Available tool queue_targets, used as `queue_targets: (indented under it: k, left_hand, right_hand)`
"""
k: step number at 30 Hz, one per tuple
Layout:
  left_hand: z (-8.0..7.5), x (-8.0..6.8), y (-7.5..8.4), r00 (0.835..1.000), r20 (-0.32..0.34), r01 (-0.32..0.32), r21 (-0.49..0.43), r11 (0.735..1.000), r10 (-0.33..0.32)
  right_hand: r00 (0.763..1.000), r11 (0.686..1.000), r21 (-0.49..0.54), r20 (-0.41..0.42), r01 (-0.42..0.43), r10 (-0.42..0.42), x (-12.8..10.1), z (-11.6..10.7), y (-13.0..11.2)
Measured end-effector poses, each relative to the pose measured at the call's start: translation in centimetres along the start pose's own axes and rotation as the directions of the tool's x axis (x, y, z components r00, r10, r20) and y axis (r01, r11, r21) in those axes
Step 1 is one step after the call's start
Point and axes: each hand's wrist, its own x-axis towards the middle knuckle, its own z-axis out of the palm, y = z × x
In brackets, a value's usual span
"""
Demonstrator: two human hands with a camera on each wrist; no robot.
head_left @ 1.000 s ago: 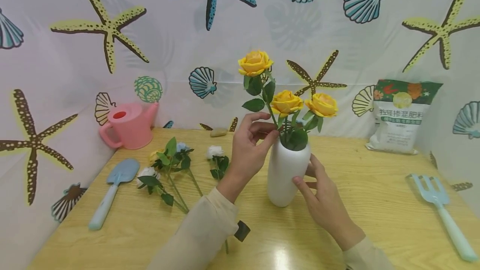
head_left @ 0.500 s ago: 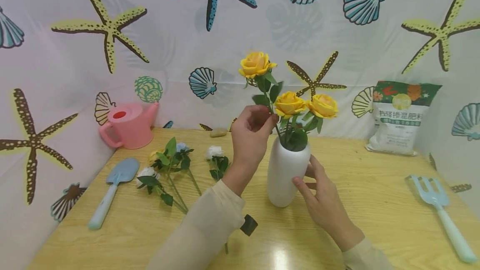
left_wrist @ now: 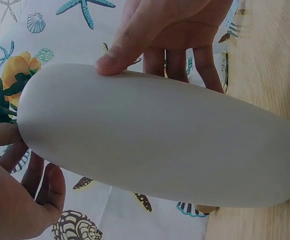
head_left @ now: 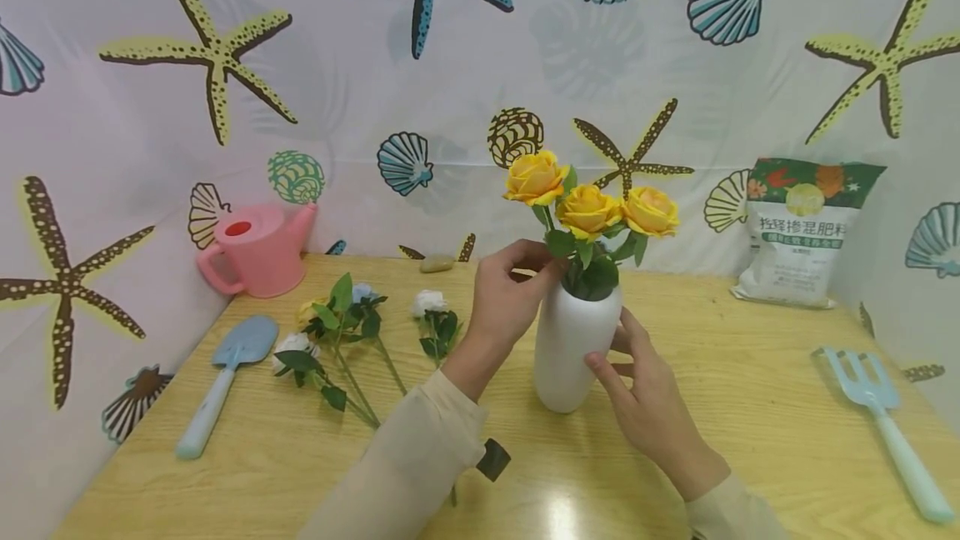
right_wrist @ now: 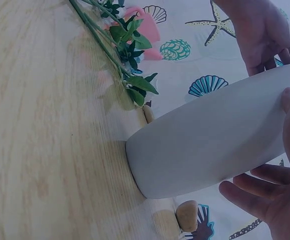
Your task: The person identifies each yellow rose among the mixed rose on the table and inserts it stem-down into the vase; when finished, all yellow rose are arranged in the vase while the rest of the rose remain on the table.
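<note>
Half curled, my right hand [head_left: 649, 408] grips the vase [head_left: 572, 350] at four o'clock. At its ten o'clock, my left hand [head_left: 512, 293] pinches a yellow rose [head_left: 536, 177].

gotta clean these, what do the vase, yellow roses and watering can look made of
Vase: perhaps ceramic, maybe plastic; smooth white surface, low sheen. Yellow roses: probably matte fabric or foam; petals without shine. Watering can: likely plastic; smooth, evenly pink, little gloss.
</note>
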Motion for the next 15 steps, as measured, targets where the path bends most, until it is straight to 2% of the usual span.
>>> queue_targets:
  k: [9, 12, 15]
  left_hand:
    - [-1.1, -0.3, -0.7, 0.995, 0.102, 0.016, 0.043, 0.999, -0.02]
    - [-1.7, -0.4, -1.0, 0.995, 0.1, 0.007, 0.029, 1.0, -0.01]
    - [-2.6, -0.5, -1.3, 0.998, 0.067, -0.007, -0.002, 1.0, 0.007]
  right_hand:
    - [1.0, 1.0, -0.001, 0.004, -0.003, 0.003, 0.0, 0.0, -0.1]
    - [1.0, 1.0, -0.004, 0.014, -0.016, 0.016, 0.0, 0.0, -0.2]
    - [1.0, 1.0, -0.009, 0.019, -0.022, 0.022, 0.0, 0.0, -0.2]
